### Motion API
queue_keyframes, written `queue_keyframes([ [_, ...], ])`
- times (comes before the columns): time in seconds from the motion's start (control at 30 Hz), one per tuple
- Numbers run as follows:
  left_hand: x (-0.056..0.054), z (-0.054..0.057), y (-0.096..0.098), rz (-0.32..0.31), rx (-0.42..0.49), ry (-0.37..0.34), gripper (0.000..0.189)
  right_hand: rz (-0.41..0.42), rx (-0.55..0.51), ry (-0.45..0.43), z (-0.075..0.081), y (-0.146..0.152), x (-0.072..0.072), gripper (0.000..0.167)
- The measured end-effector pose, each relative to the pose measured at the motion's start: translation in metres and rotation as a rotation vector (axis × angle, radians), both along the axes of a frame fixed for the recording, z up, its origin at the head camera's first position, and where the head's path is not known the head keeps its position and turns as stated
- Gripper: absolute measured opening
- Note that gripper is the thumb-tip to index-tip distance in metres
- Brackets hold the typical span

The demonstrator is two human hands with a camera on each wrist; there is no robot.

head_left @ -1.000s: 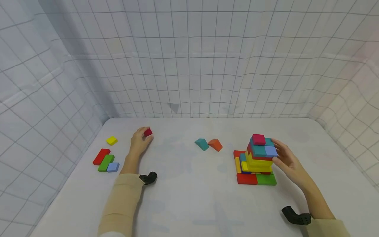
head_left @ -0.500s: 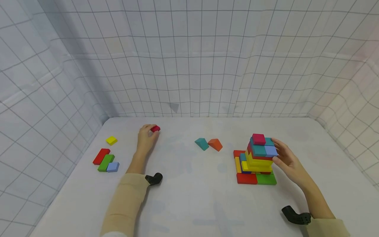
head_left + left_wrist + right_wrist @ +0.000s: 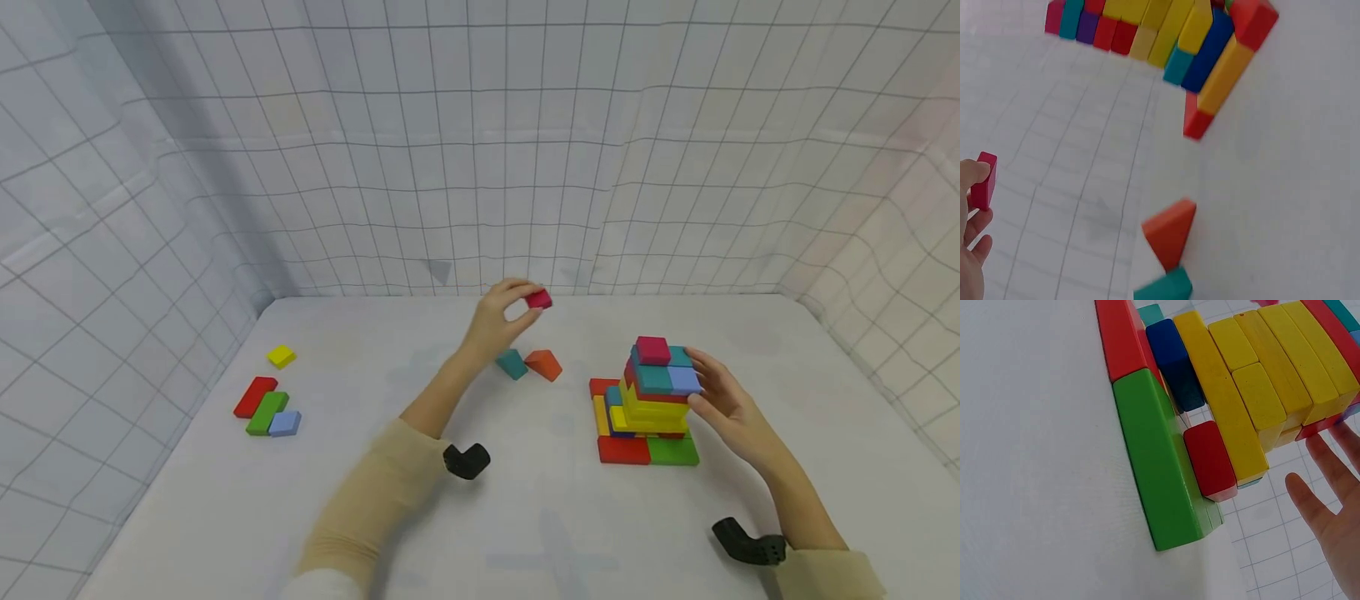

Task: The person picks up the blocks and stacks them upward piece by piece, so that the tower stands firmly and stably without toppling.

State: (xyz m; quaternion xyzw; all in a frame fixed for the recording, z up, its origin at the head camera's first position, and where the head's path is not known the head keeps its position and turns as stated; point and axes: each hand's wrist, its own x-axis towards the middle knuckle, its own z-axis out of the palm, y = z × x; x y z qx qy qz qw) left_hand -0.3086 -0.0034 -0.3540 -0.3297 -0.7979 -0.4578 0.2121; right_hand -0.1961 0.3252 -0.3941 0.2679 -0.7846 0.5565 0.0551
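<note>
My left hand (image 3: 495, 323) pinches a small pinkish-red block (image 3: 538, 298) between thumb and fingers. It hangs in the air, beyond a teal wedge (image 3: 512, 364) and an orange wedge (image 3: 545, 364). In the left wrist view the pinched block (image 3: 985, 181) shows at the left edge. To the right stands a stepped tower of coloured blocks (image 3: 654, 408), topped by another pinkish-red block (image 3: 653, 351). My right hand (image 3: 735, 417) is at the tower's upper right side. In the right wrist view its fingers (image 3: 1329, 462) are spread and fairly straight; whether fingertips touch is hard to tell.
At the far left of the white table (image 3: 555, 517) lie a yellow block (image 3: 282, 357), a red block (image 3: 256, 397), a green block (image 3: 267, 413) and a light blue block (image 3: 285, 423). A white grid-patterned cloth (image 3: 480, 150) hangs behind and at the sides.
My left hand has carried the pinkish-red block rightward and up, from the left part of the table to above the wedges. The right hand and the tower have stayed in place.
</note>
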Motion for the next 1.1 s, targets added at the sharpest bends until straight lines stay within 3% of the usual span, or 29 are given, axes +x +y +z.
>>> queue_keyframes([
  [0.23, 0.023, 0.021, 0.070, -0.208, -0.018, -0.005, 0.032, -0.002, -0.001, 0.005, 0.000, 0.000, -0.002, 0.060],
  [0.47, 0.041, 0.026, 0.113, -0.330, -0.068, -0.075, 0.034, -0.003, -0.003, 0.002, -0.001, -0.001, -0.002, 0.062],
  [0.73, 0.048, 0.024, 0.132, -0.345, -0.137, -0.079, 0.033, 0.012, -0.054, 0.021, 0.001, -0.002, -0.001, 0.062],
  [1.1, 0.053, 0.020, 0.134, -0.329, -0.208, -0.136, 0.034, 0.034, -0.091, 0.000, 0.001, -0.002, 0.001, 0.068],
])
